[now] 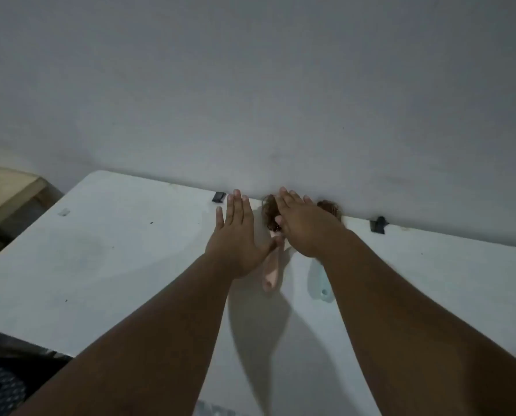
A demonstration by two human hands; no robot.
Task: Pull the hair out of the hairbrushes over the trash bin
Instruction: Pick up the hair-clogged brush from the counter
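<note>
Two hairbrushes lie on a white table [106,265], heads toward the wall. The pink hairbrush [271,273] has brown hair [270,213] tangled in its head. A pale blue hairbrush [321,280] lies to its right, with brown hair [330,207] at its head. My left hand [235,235] hovers flat, fingers apart, just left of the pink brush. Above both brush heads my right hand [306,226] is spread flat and hides most of them. Neither hand holds anything. No trash bin is in view.
A plain grey wall [250,85] rises right behind the table's far edge. Dark tape pieces [219,197] [378,225] sit along that edge. A wooden surface [7,193] is at far left, and dark patterned fabric [1,382] at the bottom left.
</note>
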